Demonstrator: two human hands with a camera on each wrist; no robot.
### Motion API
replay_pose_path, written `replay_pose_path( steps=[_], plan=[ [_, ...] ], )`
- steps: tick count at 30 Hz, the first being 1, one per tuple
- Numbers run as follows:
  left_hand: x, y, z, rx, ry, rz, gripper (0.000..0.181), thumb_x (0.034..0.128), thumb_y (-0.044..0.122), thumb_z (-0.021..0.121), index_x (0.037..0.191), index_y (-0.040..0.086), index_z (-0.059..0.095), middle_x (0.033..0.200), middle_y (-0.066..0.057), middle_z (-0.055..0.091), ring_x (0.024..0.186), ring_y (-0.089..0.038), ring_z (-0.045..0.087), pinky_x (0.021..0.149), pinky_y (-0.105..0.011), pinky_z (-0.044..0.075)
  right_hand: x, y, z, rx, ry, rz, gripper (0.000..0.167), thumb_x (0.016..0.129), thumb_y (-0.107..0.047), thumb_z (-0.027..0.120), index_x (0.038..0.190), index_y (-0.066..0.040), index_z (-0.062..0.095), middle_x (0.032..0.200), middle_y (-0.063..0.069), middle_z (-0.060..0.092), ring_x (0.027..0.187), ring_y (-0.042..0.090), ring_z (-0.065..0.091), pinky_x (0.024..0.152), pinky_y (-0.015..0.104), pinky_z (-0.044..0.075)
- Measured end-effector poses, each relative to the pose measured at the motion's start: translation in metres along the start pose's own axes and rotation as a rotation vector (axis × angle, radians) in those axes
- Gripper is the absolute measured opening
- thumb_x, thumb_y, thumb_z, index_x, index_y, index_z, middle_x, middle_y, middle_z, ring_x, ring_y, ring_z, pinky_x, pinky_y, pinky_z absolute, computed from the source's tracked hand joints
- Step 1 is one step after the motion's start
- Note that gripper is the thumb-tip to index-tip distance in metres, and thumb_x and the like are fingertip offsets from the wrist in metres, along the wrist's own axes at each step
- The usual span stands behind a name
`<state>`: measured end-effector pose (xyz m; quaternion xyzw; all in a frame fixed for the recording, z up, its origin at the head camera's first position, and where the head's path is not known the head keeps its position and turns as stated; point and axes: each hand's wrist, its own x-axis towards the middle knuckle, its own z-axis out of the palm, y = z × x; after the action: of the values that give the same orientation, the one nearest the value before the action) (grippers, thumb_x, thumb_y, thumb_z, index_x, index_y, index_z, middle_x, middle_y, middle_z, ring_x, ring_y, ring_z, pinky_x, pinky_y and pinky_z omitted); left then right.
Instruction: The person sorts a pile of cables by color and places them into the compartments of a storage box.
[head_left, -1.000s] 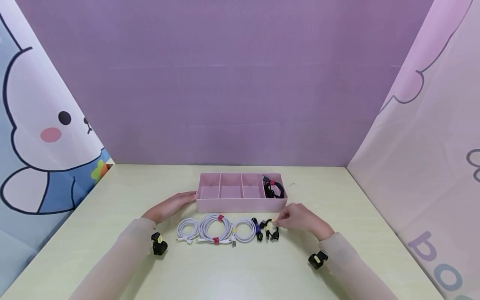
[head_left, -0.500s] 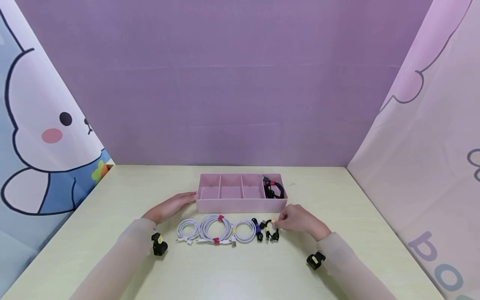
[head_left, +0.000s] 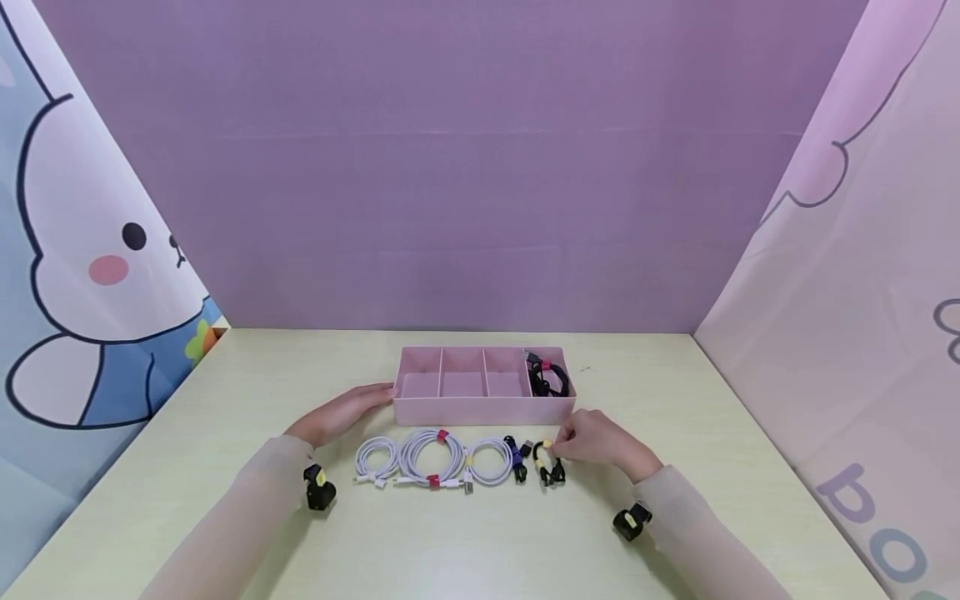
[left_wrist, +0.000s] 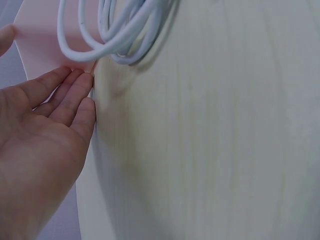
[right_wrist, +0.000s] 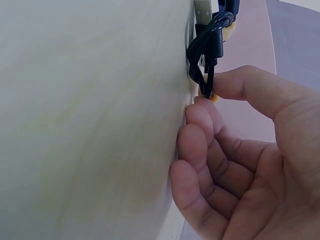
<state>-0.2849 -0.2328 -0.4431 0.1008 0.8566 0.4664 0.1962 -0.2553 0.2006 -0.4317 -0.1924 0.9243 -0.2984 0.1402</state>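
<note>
A pink box (head_left: 483, 412) with four compartments stands on the table. My left hand (head_left: 343, 414) touches its left end, fingers extended, as the left wrist view also shows of the hand (left_wrist: 50, 125). Between thumb and index finger my right hand (head_left: 602, 442) pinches a small black cable (head_left: 557, 473) with yellow ties, in front of the box's right end. In the right wrist view the hand (right_wrist: 245, 155) holds the black cable (right_wrist: 197, 52) by a yellow tie, its other fingers curled. A black cable (head_left: 559, 382) with a red tie lies in the rightmost compartment.
Before the box lie a small white coil (head_left: 362, 457), a large white coil (head_left: 406, 458) with red ties, another white coil (head_left: 507, 461) and a black cable (head_left: 519, 471) with a purple tie. A purple backdrop (head_left: 465, 167) rises behind the table.
The black cable with yellow ties has shifted slightly to the right, away from the purple-tied one, in my right hand's pinch. My left hand has stayed at the box.
</note>
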Motion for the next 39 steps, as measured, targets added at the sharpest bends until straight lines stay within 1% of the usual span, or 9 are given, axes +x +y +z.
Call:
replay_pose_path(
  steps=[8, 12, 16, 24, 32, 36, 39],
  plan=[
    [-0.0006, 0.0004, -0.0004, 0.002, -0.003, -0.006, 0.071, 0.1036, 0.057, 0.040, 0.158, 0.012, 0.032, 0.164, -0.013, 0.024, 0.151, -0.039, 0.010, 0.115, -0.067, 0.004, 0.0008, 0.0026, 0.0006, 0.045, 0.014, -0.014, 0.020, 0.089, -0.020, 0.074, 0.072, -0.013, 0.070, 0.060, -0.006, 0.055, 0.054, 0.008, 0.043, 0.054, 0.025, 0.038],
    [-0.0002, 0.0006, -0.0003, -0.001, -0.007, -0.003, 0.070, 0.1043, 0.055, 0.039, 0.158, 0.011, 0.031, 0.164, -0.013, 0.024, 0.151, -0.038, 0.010, 0.116, -0.066, 0.004, 0.0010, 0.0043, 0.0004, 0.056, 0.018, -0.038, 0.018, 0.089, -0.021, 0.074, 0.074, -0.013, 0.069, 0.063, -0.006, 0.058, 0.056, 0.009, 0.046, 0.055, 0.026, 0.041],
    [0.0005, 0.0008, -0.0001, -0.006, -0.005, -0.002, 0.070, 0.1044, 0.055, 0.040, 0.158, 0.011, 0.032, 0.163, -0.014, 0.024, 0.151, -0.038, 0.011, 0.116, -0.065, 0.004, 0.0005, 0.0052, 0.0006, 0.069, 0.021, -0.043, 0.017, 0.089, -0.022, 0.074, 0.076, -0.013, 0.069, 0.066, -0.005, 0.061, 0.059, 0.010, 0.050, 0.059, 0.028, 0.045],
    [0.0002, 0.0017, 0.0003, -0.004, 0.001, -0.016, 0.068, 0.1048, 0.053, 0.040, 0.158, 0.011, 0.031, 0.164, -0.014, 0.024, 0.151, -0.039, 0.010, 0.116, -0.067, 0.005, 0.0013, 0.0052, 0.0013, 0.073, 0.040, -0.041, 0.013, 0.089, -0.020, 0.075, 0.082, -0.010, 0.068, 0.070, -0.003, 0.061, 0.061, 0.012, 0.053, 0.058, 0.027, 0.045],
    [-0.0003, 0.0008, -0.0009, -0.004, -0.002, -0.008, 0.073, 0.1024, 0.059, 0.041, 0.158, 0.012, 0.032, 0.164, -0.013, 0.024, 0.151, -0.039, 0.010, 0.116, -0.067, 0.005, 0.0015, 0.0043, -0.0001, 0.062, 0.072, -0.049, 0.012, 0.089, -0.018, 0.075, 0.085, -0.010, 0.068, 0.076, -0.003, 0.062, 0.065, 0.012, 0.053, 0.059, 0.027, 0.046],
    [-0.0013, 0.0030, -0.0004, 0.008, 0.005, -0.006, 0.071, 0.1037, 0.056, 0.040, 0.158, 0.011, 0.032, 0.163, -0.014, 0.024, 0.150, -0.039, 0.011, 0.116, -0.066, 0.006, 0.0025, 0.0050, -0.0008, 0.064, 0.098, -0.052, 0.010, 0.088, -0.018, 0.075, 0.086, -0.011, 0.069, 0.080, -0.004, 0.064, 0.069, 0.013, 0.055, 0.061, 0.026, 0.049],
    [-0.0020, 0.0039, -0.0003, 0.007, 0.006, -0.004, 0.070, 0.1049, 0.054, 0.039, 0.158, 0.009, 0.031, 0.163, -0.014, 0.024, 0.150, -0.039, 0.012, 0.117, -0.064, 0.007, 0.0038, 0.0056, -0.0011, 0.063, 0.111, -0.058, 0.009, 0.088, -0.018, 0.075, 0.087, -0.012, 0.069, 0.081, -0.004, 0.064, 0.070, 0.013, 0.057, 0.062, 0.026, 0.050]
  ],
)
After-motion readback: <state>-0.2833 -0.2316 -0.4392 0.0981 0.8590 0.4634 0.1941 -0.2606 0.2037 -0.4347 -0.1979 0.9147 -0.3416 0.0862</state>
